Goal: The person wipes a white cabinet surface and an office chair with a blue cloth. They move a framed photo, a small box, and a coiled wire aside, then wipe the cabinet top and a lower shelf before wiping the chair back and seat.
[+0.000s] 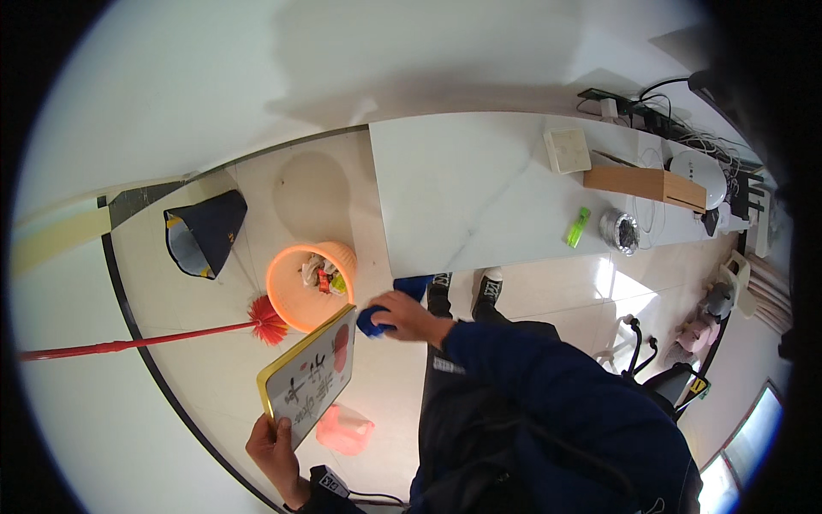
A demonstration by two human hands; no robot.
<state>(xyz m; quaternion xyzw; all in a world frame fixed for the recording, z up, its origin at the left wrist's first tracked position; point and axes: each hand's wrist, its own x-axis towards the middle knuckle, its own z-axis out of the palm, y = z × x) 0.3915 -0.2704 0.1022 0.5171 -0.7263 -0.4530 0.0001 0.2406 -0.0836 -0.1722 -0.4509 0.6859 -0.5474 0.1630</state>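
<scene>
My left hand (276, 453) grips the lower corner of a gold-framed panel (314, 376) that bears brush writing and a red disc; it is held up at a slant over the floor. My right hand (408, 318), slightly blurred, holds a bunched blue cloth (374, 321) just right of the panel's upper corner. The cloth and the panel look close, but I cannot tell whether they touch. Another blue piece (414, 287) shows behind my right hand, by the table's near edge; whether it belongs to the same cloth is unclear.
An orange wastebasket (279, 292) with litter stands beyond the panel, beside a red-handled brush (266, 321) and a dark fabric bin (215, 231). A pink container (345, 430) sits on the floor. The white table (449, 193) bears a wooden box (642, 185), a green packet (578, 227) and cables.
</scene>
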